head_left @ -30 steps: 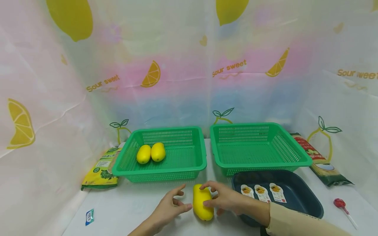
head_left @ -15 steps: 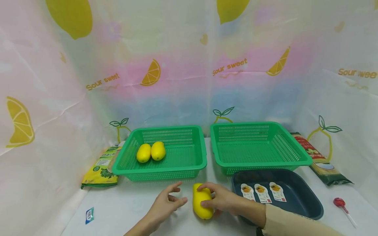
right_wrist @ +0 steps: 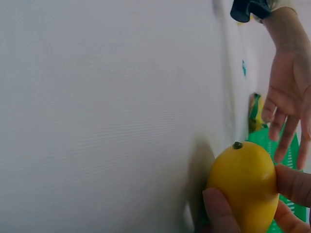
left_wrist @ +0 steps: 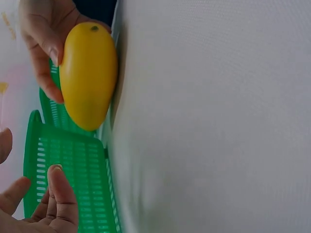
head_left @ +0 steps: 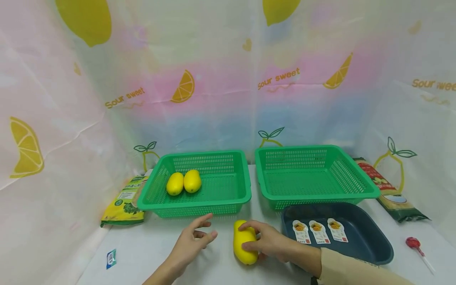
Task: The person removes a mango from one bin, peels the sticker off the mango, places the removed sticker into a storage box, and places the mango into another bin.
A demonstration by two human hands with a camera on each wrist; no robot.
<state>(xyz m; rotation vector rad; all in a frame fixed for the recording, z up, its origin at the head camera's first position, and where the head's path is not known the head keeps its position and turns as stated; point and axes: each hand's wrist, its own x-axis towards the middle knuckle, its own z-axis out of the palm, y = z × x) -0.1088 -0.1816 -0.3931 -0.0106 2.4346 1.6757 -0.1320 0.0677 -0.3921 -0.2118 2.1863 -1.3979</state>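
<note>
A yellow mango (head_left: 243, 236) stands near the front middle of the white table (head_left: 213, 273). My right hand (head_left: 274, 242) grips it from the right, thumb at the near side and fingers over the top. In the right wrist view the mango (right_wrist: 245, 179) shows a small green stem spot, with fingertips on both sides. My left hand (head_left: 185, 244) hovers to the left of it, apart from it, fingers relaxed and holding nothing. Two more yellow mangoes (head_left: 192, 181) lie side by side in the left green basket (head_left: 194, 206).
A second green basket (head_left: 317, 196) stands at the right back. In front of it, a dark blue tub (head_left: 360, 241) holds three printed tags (head_left: 319, 232). Food bags (head_left: 124, 204) flank the baskets, a red lollipop (head_left: 413, 243) lies far right, and a small packet (head_left: 111, 259) lies left.
My left hand has drawn back leftward from the mango. My right hand's fingers have settled further over the mango, which stays nearly in place.
</note>
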